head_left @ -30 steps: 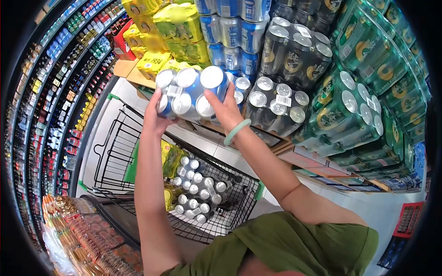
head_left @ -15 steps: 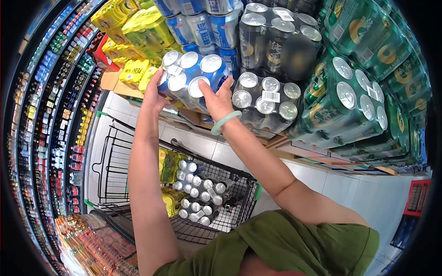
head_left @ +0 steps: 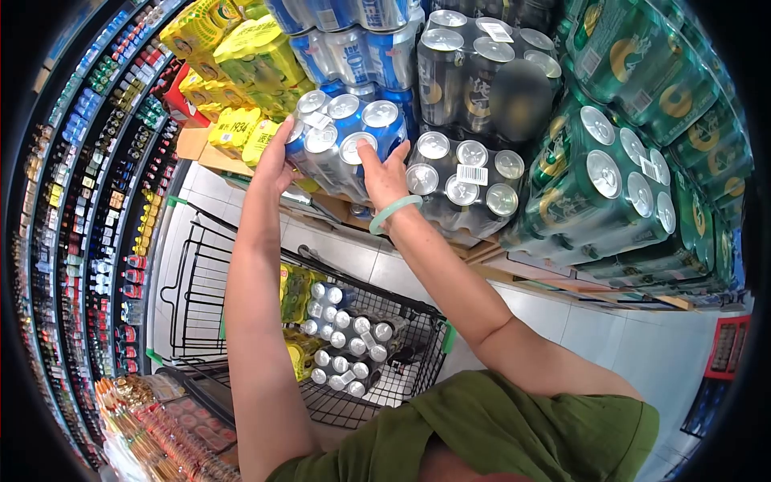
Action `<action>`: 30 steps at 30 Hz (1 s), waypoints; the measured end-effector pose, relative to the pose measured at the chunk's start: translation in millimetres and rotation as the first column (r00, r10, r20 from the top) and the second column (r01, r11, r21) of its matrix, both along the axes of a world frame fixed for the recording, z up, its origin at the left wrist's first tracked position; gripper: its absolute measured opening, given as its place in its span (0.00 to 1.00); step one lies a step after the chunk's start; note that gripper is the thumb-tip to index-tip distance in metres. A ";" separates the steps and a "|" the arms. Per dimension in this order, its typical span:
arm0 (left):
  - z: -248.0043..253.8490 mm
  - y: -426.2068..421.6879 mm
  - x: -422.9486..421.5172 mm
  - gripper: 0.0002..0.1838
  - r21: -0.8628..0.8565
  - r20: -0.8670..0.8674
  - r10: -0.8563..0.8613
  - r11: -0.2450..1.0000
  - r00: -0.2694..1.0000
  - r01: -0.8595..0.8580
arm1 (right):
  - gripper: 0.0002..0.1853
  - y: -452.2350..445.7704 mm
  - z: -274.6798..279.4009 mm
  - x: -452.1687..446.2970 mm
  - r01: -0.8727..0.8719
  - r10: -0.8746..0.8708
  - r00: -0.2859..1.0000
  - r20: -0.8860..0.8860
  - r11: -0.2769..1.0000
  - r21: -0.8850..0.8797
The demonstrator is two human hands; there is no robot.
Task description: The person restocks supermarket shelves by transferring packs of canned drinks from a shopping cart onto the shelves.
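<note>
Between both hands is a shrink-wrapped six-pack of blue and silver cans point(head_left: 345, 149), its lids facing up. My left hand point(head_left: 275, 161) grips its left end. My right hand point(head_left: 387, 173), below a pale green bangle point(head_left: 395, 214), clasps the right end with the thumb over a front lid. Directly to the right sits a six-pack of black cans point(head_left: 463, 181) with a barcode on top. Yellow packs point(head_left: 234, 132) lie to the left, and more blue and silver packs point(head_left: 353, 56) are stacked behind.
Below stands a black wire shopping cart point(head_left: 197, 273) holding packs of silver-topped cans point(head_left: 353, 341) and yellow packs point(head_left: 297, 293). Green can packs point(head_left: 622, 181) are piled at the right. Long bottle shelves point(head_left: 100, 201) curve along the left, with packaged goods point(head_left: 173, 426) at the lower left.
The blue and silver six-pack has shifted slightly right and down, with both hands still on it. The cart and stacked packs look much the same.
</note>
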State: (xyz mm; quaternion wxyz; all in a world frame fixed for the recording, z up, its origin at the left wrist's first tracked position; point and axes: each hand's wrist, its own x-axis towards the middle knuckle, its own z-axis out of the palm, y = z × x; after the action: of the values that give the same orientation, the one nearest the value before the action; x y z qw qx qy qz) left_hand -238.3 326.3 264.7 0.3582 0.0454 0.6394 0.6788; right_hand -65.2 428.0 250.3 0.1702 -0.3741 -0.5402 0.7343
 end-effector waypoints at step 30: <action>-0.8 -6.3 4.2 0.36 -0.120 -0.082 -0.044 0.992 0.996 0.034 | 0.63 7.9 8.8 -1.6 -0.108 0.107 0.994 0.012 0.989 0.099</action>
State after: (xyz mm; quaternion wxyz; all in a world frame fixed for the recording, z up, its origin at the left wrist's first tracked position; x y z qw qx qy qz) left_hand -234.1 320.1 263.9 0.3459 0.0655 0.6921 0.6302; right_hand -66.8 435.9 259.0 0.1472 -0.3379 -0.5961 0.7133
